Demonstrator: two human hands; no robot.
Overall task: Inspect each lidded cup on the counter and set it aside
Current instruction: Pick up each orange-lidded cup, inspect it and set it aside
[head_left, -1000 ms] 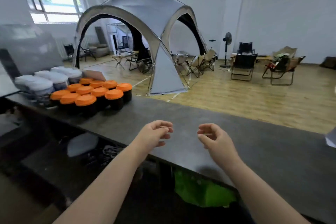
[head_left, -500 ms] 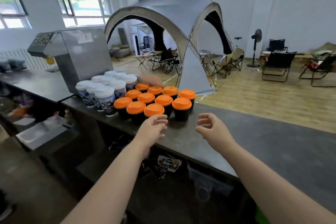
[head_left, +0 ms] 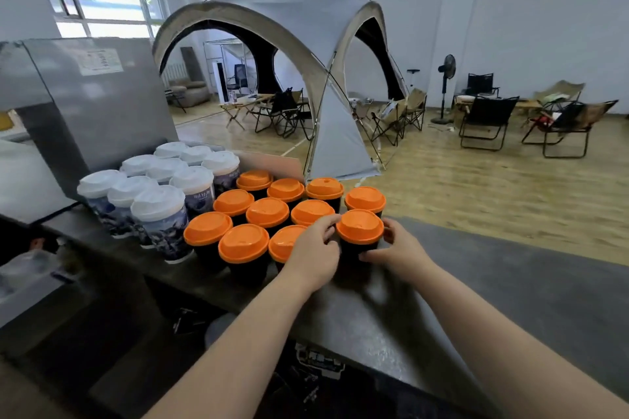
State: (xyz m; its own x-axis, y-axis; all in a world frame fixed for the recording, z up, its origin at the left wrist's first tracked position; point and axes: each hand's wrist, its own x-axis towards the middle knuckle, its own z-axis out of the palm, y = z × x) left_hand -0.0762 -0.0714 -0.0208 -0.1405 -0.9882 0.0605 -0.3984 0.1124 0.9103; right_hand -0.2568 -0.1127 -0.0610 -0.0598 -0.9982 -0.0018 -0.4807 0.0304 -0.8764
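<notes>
Several black cups with orange lids stand in a tight cluster on the dark counter. Beside them on the left are several printed cups with white lids. Both hands clasp the front-right orange-lidded cup, which stands on the counter. My left hand wraps its left side, fingers reaching behind the lid. On the cup's right side sits my right hand, fingers on the dark wall under the lid.
A steel machine stands behind the white-lidded cups. A cardboard sheet leans behind the orange lids. Counter surface stretches to the right of the cups. Beyond the counter are a dome tent, folding chairs and a fan.
The view swung left and closer to the cups. Both hands moved forward from hovering apart and closed around the front-right orange-lidded cup.
</notes>
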